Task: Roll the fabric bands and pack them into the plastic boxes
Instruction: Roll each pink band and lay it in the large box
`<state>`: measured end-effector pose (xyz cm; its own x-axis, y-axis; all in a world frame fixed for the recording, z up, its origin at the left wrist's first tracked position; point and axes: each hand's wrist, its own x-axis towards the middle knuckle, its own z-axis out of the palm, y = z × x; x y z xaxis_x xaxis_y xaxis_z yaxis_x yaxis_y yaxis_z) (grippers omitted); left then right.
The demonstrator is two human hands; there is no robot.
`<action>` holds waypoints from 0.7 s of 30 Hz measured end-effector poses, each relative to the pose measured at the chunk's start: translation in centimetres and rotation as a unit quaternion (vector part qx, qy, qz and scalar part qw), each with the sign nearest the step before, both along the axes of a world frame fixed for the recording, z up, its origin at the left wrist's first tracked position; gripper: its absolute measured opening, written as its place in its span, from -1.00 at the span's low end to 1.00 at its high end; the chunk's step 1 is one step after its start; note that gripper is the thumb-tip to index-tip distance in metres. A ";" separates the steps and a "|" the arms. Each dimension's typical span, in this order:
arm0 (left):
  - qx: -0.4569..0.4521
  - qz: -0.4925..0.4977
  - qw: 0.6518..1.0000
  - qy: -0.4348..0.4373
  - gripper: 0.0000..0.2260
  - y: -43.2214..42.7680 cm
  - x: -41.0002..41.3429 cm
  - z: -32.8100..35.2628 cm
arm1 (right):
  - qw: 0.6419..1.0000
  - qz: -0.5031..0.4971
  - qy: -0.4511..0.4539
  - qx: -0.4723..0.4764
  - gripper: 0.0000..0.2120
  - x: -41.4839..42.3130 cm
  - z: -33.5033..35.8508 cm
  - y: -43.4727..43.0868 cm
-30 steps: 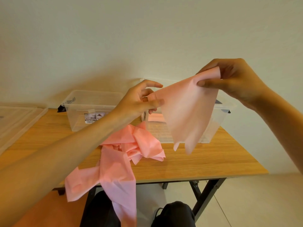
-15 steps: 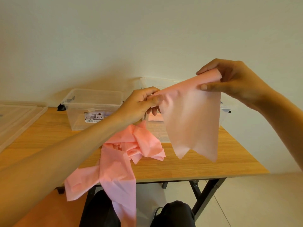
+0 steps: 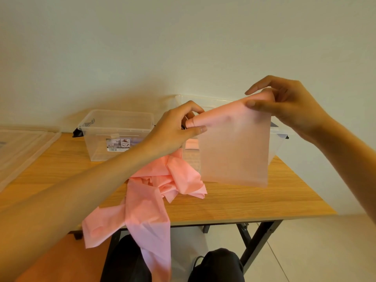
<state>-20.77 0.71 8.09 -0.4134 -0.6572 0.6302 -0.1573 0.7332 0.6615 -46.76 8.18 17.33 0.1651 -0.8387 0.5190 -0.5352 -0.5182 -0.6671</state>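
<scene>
Now left hand [image 3: 173,130] and right hand [image 3: 293,107] pinch upper corners of the pink band [image 3: 234,153], which hangs downward.

Bare forearms [image 3: 81,190], black trousers [image 3: 219,265]

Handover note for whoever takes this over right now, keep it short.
Left hand and right hand each pinch a top corner of one pink band, held up flat, unrolled.
The pile of bands lies on the table, part hanging over the near edge.
Left box and right box stand open behind; something pink shows in the right one.
Left: roll this band, pack it, then the pile.
</scene>
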 end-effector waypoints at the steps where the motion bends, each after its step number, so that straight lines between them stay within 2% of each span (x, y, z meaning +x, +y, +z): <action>1: -0.003 0.004 1.000 0.003 -0.82 -0.1 0.0 0.1 | 1.000 0.002 -0.002 0.003 -0.68 0.1 0.0 0.0; 6: -0.010 0.012 1.000 0.016 -0.92 -0.3 0.2 0.0 | 0.999 0.010 0.006 0.044 -0.59 -0.3 -0.3 0.0; 10: -0.002 0.015 1.000 0.022 -0.91 -0.5 0.0 0.2 | 0.999 0.000 0.001 0.036 -0.65 -0.4 -0.6 0.0; 14: 0.034 -0.061 0.996 0.058 -0.80 0.1 -0.2 0.4 | 0.999 -0.018 -0.004 0.040 -0.67 -0.5 -0.8 -0.2; 21: 0.058 -0.080 0.991 0.089 -0.83 0.2 -0.5 0.5 | 0.997 -0.006 -0.003 0.077 -0.68 -1.1 -1.1 0.1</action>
<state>-21.24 0.88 8.60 -0.4067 -0.6649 0.6265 0.0819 0.6565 0.7499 -47.83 8.25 16.24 0.1520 -0.9101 0.3855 -0.5369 -0.4035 -0.7409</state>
